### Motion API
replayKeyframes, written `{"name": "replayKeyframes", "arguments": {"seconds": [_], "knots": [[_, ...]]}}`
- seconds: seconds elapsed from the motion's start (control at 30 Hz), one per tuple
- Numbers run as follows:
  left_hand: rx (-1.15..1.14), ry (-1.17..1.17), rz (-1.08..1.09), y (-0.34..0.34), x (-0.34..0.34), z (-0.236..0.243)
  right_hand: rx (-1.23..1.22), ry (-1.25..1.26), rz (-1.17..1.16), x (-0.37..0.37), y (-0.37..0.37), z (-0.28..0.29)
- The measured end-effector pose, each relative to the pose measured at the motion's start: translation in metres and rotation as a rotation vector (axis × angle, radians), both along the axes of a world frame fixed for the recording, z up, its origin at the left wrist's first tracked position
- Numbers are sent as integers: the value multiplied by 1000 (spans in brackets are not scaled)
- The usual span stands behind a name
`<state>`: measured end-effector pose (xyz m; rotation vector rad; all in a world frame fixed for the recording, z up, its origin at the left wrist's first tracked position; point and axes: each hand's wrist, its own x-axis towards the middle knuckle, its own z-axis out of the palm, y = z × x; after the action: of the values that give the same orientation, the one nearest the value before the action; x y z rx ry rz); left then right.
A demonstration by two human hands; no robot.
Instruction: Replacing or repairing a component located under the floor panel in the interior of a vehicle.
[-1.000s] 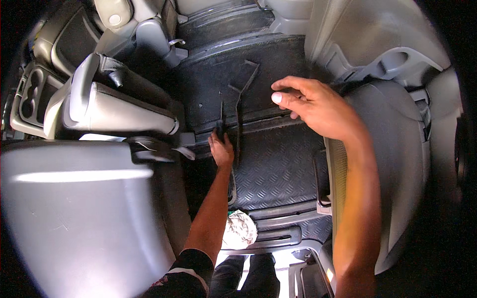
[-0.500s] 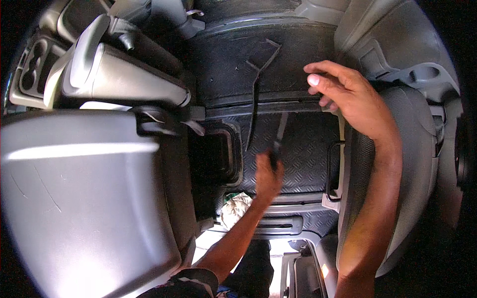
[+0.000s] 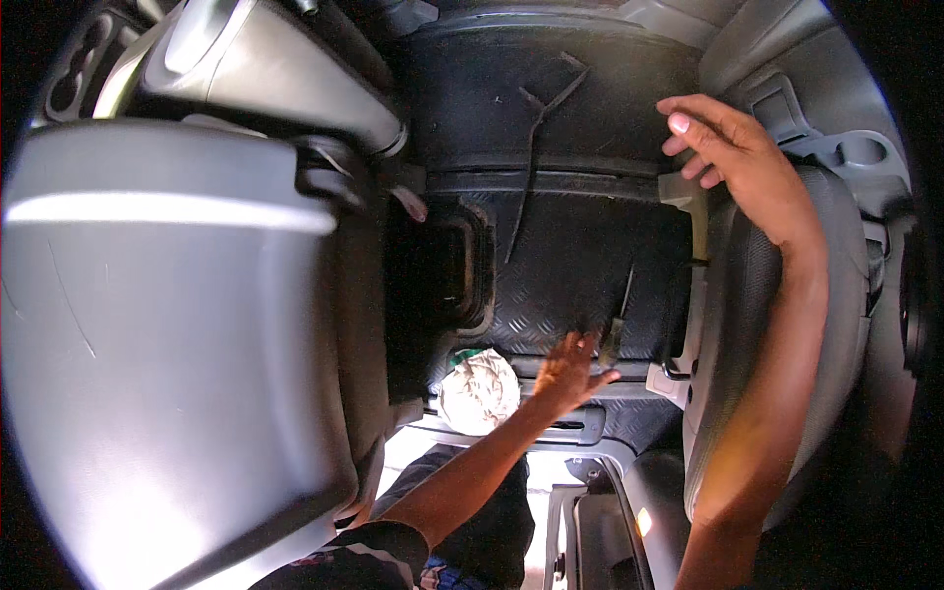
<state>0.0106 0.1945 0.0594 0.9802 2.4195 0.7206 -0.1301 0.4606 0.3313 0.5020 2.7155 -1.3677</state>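
My left hand point(image 3: 568, 376) reaches over the door-side edge of the dark textured floor mat point(image 3: 551, 285), its fingers apart and holding nothing. Just beyond its fingertips is a thin knife-like tool point(image 3: 617, 326) with a narrow blade pointing away; its exact kind is hard to make out. A crumpled white cloth bundle point(image 3: 479, 393) with a green patch sits left of that wrist. My right hand point(image 3: 733, 152) hovers near the upper end of the right seat, empty, fingers loosely spread. A thin, dark forked strip point(image 3: 536, 138) lies across the far part of the floor.
A grey seat back point(image 3: 167, 344) fills the left side, with a console box point(image 3: 265, 79) beyond it. Along the right runs a mesh-covered seat point(image 3: 836, 324) with a black metal bar at its base. A dark recessed tray point(image 3: 482, 265) is set in the floor.
My left hand has let go of the knife-like tool and moved right and nearer to me. The tool is now right of that hand. The view has shifted; my right hand keeps its pose.
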Motion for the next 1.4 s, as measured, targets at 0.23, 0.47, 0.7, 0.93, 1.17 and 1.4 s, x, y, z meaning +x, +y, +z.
{"name": "replayKeyframes", "arguments": {"seconds": [0.23,0.47,0.7,0.93,1.17,1.4], "knots": [[27,-228,163,39,20,-15,106,-13,5,-10,-13,-7],[863,-1341,667,-20,34,26,508,-204,105,0,-22,-28],[512,-445,634,-125,3,36,196,-376,287,90,-268,-207],[14,214,262,-202,9,-3,206,-301,96,180,-292,-256],[-37,397,376,-214,6,-69,443,-73,177,140,-311,-248],[-128,373,330,-217,7,-74,758,-191,211,93,-349,-216]]}}
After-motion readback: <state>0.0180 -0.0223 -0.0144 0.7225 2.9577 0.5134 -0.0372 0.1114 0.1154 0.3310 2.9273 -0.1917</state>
